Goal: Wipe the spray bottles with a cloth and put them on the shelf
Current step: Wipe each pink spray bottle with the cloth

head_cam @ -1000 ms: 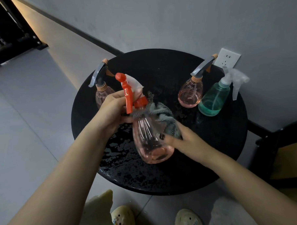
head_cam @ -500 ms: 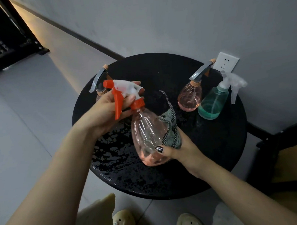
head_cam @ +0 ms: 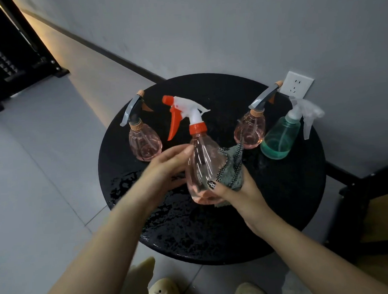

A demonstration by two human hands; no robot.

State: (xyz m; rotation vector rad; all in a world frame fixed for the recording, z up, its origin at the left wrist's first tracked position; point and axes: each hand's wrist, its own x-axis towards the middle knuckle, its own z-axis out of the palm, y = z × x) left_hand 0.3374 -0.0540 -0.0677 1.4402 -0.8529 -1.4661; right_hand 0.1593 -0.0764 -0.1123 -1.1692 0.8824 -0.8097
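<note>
Held upright over wet round table: pink spray bottle, right hand wrapping it through checkered cloth, left hand fingers straight against its side. Risk: slipping, toppling 3 neighbouring bottles.

Hidden behind the bottle, blurred in motion

My left hand smears with blur; my right hand covers part of the cloth behind the pink spray bottle. My shoes are cut off at the bottom edge.
</note>
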